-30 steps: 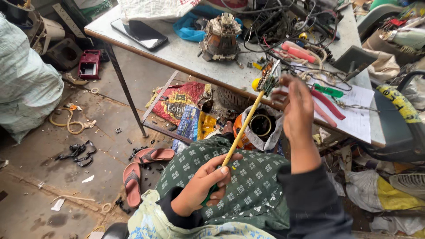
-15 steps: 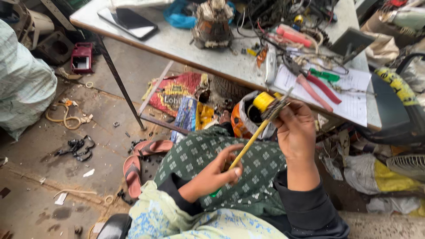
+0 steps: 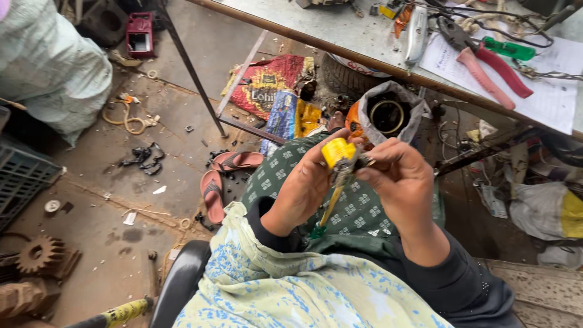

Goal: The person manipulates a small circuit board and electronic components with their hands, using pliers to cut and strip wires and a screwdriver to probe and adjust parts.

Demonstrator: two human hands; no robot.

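Both hands meet over my lap, above green patterned cloth. My left hand (image 3: 300, 191) wraps a small yellow tape roll (image 3: 337, 152) at the top of a thin yellow rod (image 3: 331, 203). The rod slants down to a green end (image 3: 316, 231) near my sleeve. My right hand (image 3: 401, 182) pinches the rod's upper tip, right beside the roll. The fingers hide how the roll and rod join.
A metal table (image 3: 291, 30) stands ahead with red-handled pliers (image 3: 489, 70), a green-handled tool (image 3: 510, 48) and a paper sheet (image 3: 559, 91). Under it lie a grey bag holding a round coil (image 3: 388, 115), printed packets (image 3: 261, 85), sandals (image 3: 212, 194), a gear (image 3: 39, 255) and a pale sack (image 3: 54, 73).
My left hand slid from the rod's lower end up to the yellow roll. Both hands and the rod came down from the table edge toward my lap. The view tilted downward.
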